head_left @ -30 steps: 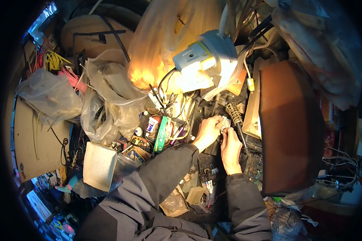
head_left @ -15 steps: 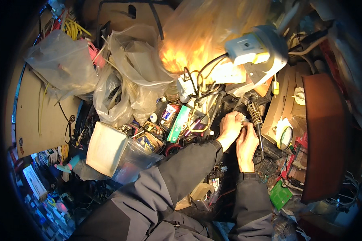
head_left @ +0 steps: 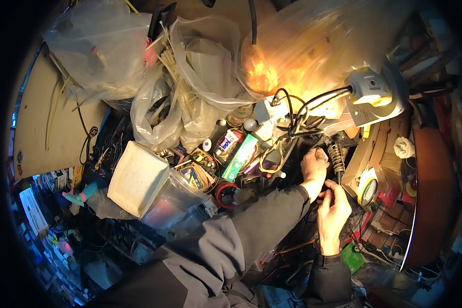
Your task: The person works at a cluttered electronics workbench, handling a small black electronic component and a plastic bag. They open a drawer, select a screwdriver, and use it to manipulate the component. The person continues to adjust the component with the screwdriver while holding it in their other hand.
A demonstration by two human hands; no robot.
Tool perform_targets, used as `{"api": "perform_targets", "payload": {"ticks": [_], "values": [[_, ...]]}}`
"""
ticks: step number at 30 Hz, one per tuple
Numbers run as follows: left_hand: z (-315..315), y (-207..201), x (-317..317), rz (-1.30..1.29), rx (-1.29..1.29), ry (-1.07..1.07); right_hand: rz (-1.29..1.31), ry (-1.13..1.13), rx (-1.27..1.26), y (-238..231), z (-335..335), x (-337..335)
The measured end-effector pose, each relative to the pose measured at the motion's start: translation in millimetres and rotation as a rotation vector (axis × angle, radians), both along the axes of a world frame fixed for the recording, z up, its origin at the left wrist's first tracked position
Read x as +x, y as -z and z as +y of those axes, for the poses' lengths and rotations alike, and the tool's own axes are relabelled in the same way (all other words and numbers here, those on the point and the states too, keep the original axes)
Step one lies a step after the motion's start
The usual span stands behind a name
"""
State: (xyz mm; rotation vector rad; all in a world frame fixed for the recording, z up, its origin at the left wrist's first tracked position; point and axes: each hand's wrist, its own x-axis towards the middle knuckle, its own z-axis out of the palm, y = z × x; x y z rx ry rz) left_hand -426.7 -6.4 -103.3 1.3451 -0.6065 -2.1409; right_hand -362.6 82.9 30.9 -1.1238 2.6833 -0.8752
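Beside the metal coil of a soldering iron stand (head_left: 337, 158), my left hand (head_left: 313, 167) is curled closed. Whatever lies in its fingers is too small or hidden to name. Just nearer to me, my right hand (head_left: 333, 214) has its thumb and fingertips drawn together close below the left hand. Its grip too shows nothing that I can make out. A dark handle or rod runs down from the coil, near the right fingertips. Lamplight from a white lamp head (head_left: 377, 95) falls on both hands.
Left of my hands stand a green and white box (head_left: 240, 158), a cream container (head_left: 138, 179) and a red reel (head_left: 226, 194). Plastic bags (head_left: 205, 66) fill the back. A magnifier (head_left: 367, 191), a cardboard box (head_left: 377, 149) and a green circuit board (head_left: 352, 257) are at right.
My view has shifted, so the bench appears moved. My right hand has come down toward me, a little apart from the left, which stays by the coil stand.
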Motion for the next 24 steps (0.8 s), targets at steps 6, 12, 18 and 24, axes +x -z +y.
{"api": "perform_targets", "payload": {"ticks": [6, 12, 18, 24], "values": [[0, 24, -21, -0.025, 0.057, 0.003, -0.009, -0.027, 0.052, -12, -9, -5], [-1, 44, -39, -0.118, -0.019, 0.029, 0.222, -0.107, 0.226, -16, -37, -39], [-3, 52, -33, -0.156, -0.051, 0.060, 0.582, -0.286, 0.373, -24, -77, -69], [-7, 43, -26, 0.182, 0.265, -0.121, 0.253, -0.206, 0.708, -24, -88, -63]]}}
